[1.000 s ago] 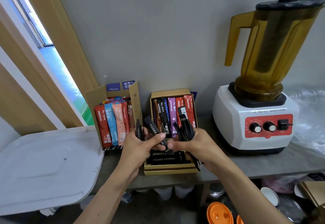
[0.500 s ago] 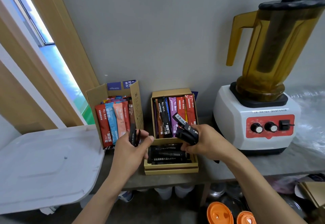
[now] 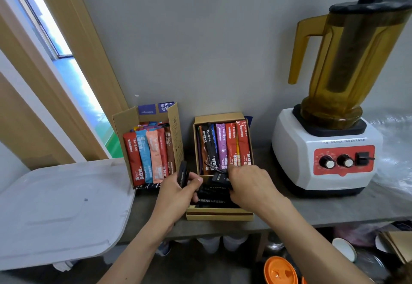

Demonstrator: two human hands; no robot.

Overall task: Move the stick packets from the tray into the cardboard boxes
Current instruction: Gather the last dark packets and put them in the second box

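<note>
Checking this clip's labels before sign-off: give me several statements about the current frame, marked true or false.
1. The left hand grips black stick packets. True.
2. The right hand is empty. False: it holds a black packet bundle over the right cardboard box.
3. Coloured packets stand in the left cardboard box. True.
4. The jug right of the boxes is blue. False: the jug is amber.
</note>
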